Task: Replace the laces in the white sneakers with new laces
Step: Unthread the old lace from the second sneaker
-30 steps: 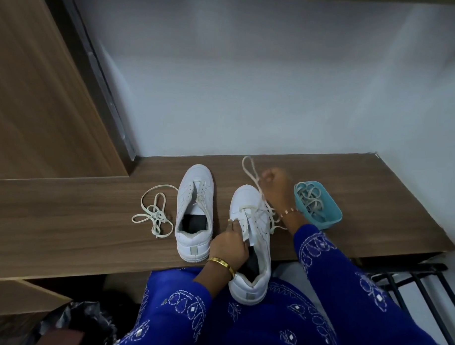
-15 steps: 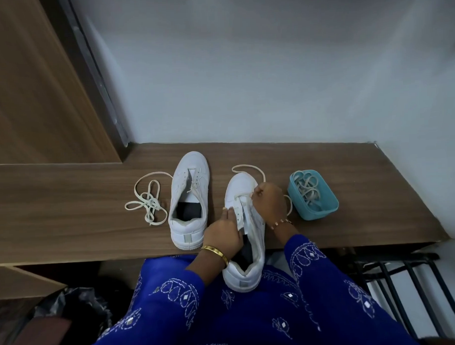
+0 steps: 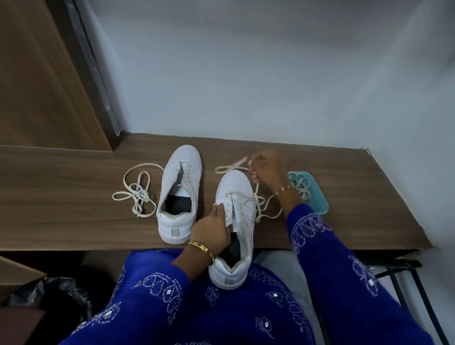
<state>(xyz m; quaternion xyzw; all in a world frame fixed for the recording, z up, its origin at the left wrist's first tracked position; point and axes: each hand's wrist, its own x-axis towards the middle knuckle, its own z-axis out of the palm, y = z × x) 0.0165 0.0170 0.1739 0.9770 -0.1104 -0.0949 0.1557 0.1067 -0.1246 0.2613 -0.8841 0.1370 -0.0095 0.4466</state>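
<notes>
Two white sneakers rest on a wooden shelf (image 3: 67,203). The left sneaker (image 3: 179,187) has no lace and stands toe away from me. The right sneaker (image 3: 236,223) hangs with its heel over the shelf's front edge onto my lap. My left hand (image 3: 213,228) grips its tongue and left side. My right hand (image 3: 266,171) is raised beyond the toe, pinching the cream lace (image 3: 250,197) that runs loosely through the right sneaker's eyelets. A loose cream lace (image 3: 136,191) lies tangled to the left of the left sneaker.
A teal tray (image 3: 316,195) holding more laces sits behind my right wrist. A white wall rises behind the shelf, a wooden panel (image 3: 32,76) at the far left. A black bag (image 3: 55,294) lies lower left, a black metal rack (image 3: 419,294) lower right.
My right hand went down onto the sneaker's eyelets, then rose again beyond the toe, drawing the lace out. My left hand has stayed on the tongue.
</notes>
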